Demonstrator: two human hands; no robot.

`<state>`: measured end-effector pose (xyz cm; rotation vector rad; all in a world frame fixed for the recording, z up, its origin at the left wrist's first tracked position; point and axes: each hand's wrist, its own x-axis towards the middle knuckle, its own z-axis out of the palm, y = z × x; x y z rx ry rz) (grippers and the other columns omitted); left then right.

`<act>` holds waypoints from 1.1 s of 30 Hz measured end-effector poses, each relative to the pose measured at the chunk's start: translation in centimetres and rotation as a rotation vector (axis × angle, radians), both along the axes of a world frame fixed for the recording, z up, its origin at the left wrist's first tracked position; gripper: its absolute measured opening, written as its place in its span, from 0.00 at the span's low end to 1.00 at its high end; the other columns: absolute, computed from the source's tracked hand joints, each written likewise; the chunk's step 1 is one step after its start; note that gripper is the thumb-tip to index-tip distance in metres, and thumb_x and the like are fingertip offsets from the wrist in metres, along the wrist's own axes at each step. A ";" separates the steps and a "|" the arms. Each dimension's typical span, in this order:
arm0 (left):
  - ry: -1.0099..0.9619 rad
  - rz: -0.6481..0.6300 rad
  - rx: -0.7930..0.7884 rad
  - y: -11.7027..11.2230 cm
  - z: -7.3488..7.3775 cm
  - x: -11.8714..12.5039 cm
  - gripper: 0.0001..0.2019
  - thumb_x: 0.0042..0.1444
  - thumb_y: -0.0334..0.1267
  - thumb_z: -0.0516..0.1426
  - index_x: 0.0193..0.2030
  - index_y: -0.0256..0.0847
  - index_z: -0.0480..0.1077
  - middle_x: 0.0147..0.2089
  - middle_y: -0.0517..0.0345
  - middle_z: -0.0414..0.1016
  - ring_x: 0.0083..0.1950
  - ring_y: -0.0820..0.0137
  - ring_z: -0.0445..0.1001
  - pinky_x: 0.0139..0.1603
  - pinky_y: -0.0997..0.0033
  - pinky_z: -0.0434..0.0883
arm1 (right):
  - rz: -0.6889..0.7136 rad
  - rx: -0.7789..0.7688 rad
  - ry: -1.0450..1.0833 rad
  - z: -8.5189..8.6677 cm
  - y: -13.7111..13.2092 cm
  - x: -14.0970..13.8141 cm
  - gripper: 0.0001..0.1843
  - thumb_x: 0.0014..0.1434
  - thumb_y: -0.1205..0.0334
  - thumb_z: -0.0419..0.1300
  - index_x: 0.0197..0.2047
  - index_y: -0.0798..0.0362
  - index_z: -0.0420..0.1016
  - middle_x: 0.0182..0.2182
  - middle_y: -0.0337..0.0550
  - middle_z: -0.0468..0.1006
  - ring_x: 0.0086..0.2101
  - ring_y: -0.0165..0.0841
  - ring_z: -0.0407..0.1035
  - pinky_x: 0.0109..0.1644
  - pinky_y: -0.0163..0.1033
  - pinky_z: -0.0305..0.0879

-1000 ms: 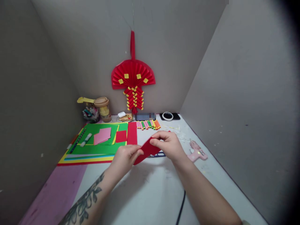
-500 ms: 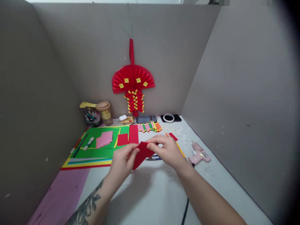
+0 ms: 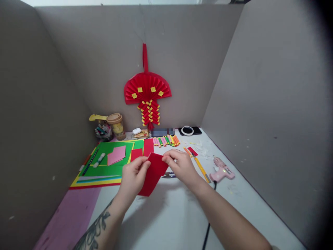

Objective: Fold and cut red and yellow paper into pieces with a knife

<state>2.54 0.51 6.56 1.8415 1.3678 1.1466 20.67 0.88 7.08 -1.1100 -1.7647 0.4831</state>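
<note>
A piece of red paper [image 3: 154, 173] hangs tilted between my two hands, above the white table. My left hand [image 3: 135, 173] pinches its upper left corner between thumb and fingers. At the upper right corner, my right hand [image 3: 180, 165] grips it the same way. Behind the paper, partly hidden by it and my right hand, lies a dark-handled tool [image 3: 169, 175], perhaps scissors. Just beyond my right hand is a yellow utility knife [image 3: 201, 168], with a small red paper piece [image 3: 193, 151] at its far end.
Coloured sheets [image 3: 104, 173] lie stacked at left, with pink paper pieces [image 3: 116, 155] on top. Several small paper rolls [image 3: 166, 141] line the back. A pink glue gun [image 3: 222, 170] trails its cord at right. A red fan ornament [image 3: 147, 86] hangs on the back panel.
The red paper has turned so that more of its face shows and its lower end hangs further down. My right hand has shifted slightly left, uncovering more of the knife.
</note>
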 end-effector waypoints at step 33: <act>-0.422 0.026 -0.170 1.6 -1.0 0.2 0.16 0.51 0.40 0.57 0.46 0.36 0.71 0.42 0.52 0.78 0.41 0.66 0.75 0.41 0.70 0.72 | 0.283 -0.454 0.241 -2.0 1.5 0.0 0.07 0.51 0.61 0.60 0.29 0.56 0.73 0.27 0.40 0.74 0.28 0.28 0.68 0.30 0.32 0.63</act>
